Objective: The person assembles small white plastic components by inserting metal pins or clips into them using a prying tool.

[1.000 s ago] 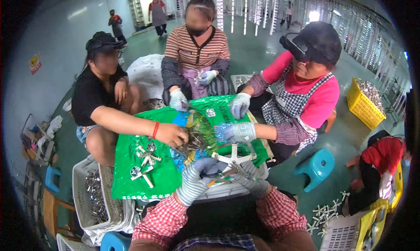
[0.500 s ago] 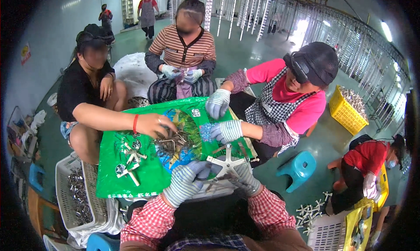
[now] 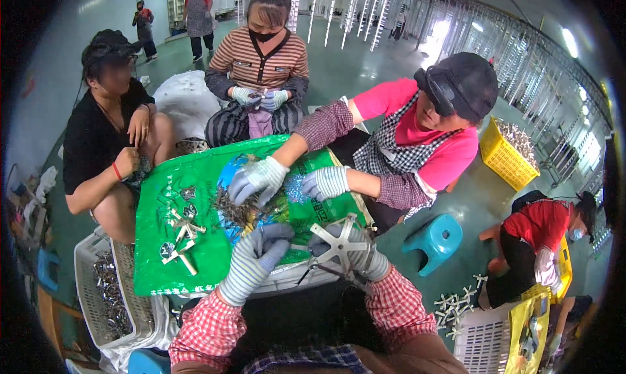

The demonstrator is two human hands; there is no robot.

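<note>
My right hand [image 3: 372, 262], in a striped work glove, grips a white star-shaped piece [image 3: 339, 247] with several flat arms. A thin dark strip [image 3: 305, 273] sticks out from below it on the left. My left hand [image 3: 253, 264], in a matching glove, is just left of the star, its fingers curled in; what they hold, if anything, is hidden. Both hands are over the near edge of a green plastic sheet [image 3: 156, 244]. On the sheet, beyond my left hand, lies a heap of small dark metal strips [image 3: 228, 211]. More white star-shaped pieces [image 3: 186, 227] lie at its left.
A co-worker's gloved hand [image 3: 257, 180] reaches into the heap; the other [image 3: 326, 182] rests on the sheet. Two more people sit around it. A white basket [image 3: 88, 296] of metal parts stands left, a blue stool [image 3: 438, 242] right. White star pieces [image 3: 450, 302] lie on the floor.
The star has tilted upright in my right hand, and my left hand has drawn left from it. The bare hand has left the heap; the right co-worker's gloved hand has reached in.
</note>
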